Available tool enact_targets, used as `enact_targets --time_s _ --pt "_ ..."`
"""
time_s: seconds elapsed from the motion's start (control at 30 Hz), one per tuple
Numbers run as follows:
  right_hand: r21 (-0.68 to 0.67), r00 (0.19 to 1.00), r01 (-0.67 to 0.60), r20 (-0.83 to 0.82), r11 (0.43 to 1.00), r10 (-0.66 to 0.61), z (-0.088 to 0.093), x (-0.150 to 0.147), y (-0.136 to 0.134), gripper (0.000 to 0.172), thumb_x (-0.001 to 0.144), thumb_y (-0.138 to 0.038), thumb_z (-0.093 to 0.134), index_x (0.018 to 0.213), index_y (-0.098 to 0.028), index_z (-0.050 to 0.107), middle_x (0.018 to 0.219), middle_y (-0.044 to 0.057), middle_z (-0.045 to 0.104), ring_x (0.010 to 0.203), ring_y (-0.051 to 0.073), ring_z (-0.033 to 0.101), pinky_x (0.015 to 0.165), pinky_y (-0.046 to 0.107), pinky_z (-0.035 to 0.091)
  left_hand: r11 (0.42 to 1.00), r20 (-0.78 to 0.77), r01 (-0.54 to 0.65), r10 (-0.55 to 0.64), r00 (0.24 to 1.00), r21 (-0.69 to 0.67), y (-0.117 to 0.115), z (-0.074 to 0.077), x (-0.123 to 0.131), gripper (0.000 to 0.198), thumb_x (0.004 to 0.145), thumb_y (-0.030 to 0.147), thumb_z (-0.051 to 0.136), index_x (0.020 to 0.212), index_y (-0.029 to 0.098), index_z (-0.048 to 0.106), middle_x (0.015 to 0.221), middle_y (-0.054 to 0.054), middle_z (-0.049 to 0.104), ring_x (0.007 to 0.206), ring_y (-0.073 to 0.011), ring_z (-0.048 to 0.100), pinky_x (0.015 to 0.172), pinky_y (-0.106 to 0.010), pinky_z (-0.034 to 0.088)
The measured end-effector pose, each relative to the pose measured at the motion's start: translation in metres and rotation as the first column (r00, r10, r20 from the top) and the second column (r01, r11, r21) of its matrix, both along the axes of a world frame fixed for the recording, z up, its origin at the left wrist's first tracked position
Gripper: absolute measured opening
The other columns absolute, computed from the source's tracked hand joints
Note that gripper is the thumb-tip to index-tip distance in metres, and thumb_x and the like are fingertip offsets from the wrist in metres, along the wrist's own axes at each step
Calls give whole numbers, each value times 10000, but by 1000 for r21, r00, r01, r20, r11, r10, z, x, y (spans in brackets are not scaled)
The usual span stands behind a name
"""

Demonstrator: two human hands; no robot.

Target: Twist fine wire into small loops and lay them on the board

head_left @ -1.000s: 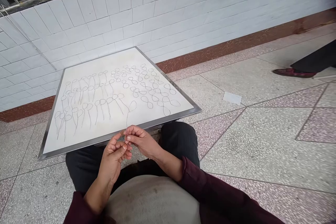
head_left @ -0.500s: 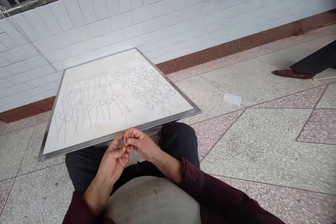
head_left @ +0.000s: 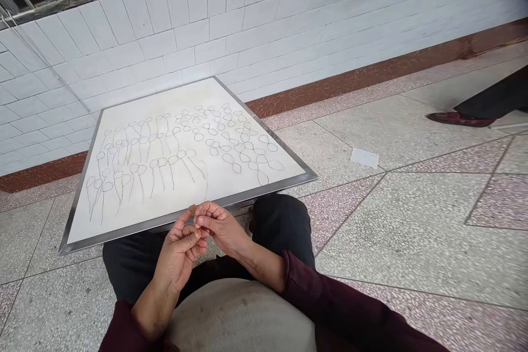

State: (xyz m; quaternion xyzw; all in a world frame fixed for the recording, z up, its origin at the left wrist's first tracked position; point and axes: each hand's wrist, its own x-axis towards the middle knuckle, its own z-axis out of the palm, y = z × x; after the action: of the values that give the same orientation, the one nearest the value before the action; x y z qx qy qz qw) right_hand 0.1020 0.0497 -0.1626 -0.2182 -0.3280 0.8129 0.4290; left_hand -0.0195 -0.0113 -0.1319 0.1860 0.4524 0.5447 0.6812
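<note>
My left hand (head_left: 179, 256) and my right hand (head_left: 220, 228) meet above my lap, at the near edge of the white board (head_left: 181, 96). Thumb and fingertips are pinched together on each hand. A thin wire (head_left: 207, 184) rises from the fingertips over the board; its lower end is hidden between the fingers. Brown tape (head_left: 192, 209) wraps the tip of my left index finger. On the board lie several looped wires with long tails (head_left: 162, 161) at left and several figure-eight wire loops (head_left: 231, 163) at right.
The board has a grey metal rim (head_left: 289, 179) and stands against a white tiled wall (head_left: 173, 49). A white paper piece (head_left: 364, 158) lies on the speckled floor. At far right a person's shoe (head_left: 460, 119) and dark trouser leg show.
The wire's upper part has swung right and now curves up over the board. Both hands stay nearly in place, with fingers shifted slightly.
</note>
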Motion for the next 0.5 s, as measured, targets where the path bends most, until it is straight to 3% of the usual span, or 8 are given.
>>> enact_targets --time_s 0.2,0.5 --pt "-17 999 -14 34 1000 15 -1 2 1 189 741 -284 780 859 -186 671 697 -25 627 575 76 510 563 214 407 996 -228 -4 24 973 88 -1 3 -1 718 740 281 774 1387 206 473 742 1 671 638 -122 630 613 -237 507" --pt "59 994 17 105 998 -23 -5 4 2 184 759 -337 760 839 -190 685 735 -17 623 669 102 540 631 239 427 994 -233 38 -13 972 102 -1 -1 -1 649 766 296 741 1361 197 503 734 -8 649 565 -90 526 555 -220 405"
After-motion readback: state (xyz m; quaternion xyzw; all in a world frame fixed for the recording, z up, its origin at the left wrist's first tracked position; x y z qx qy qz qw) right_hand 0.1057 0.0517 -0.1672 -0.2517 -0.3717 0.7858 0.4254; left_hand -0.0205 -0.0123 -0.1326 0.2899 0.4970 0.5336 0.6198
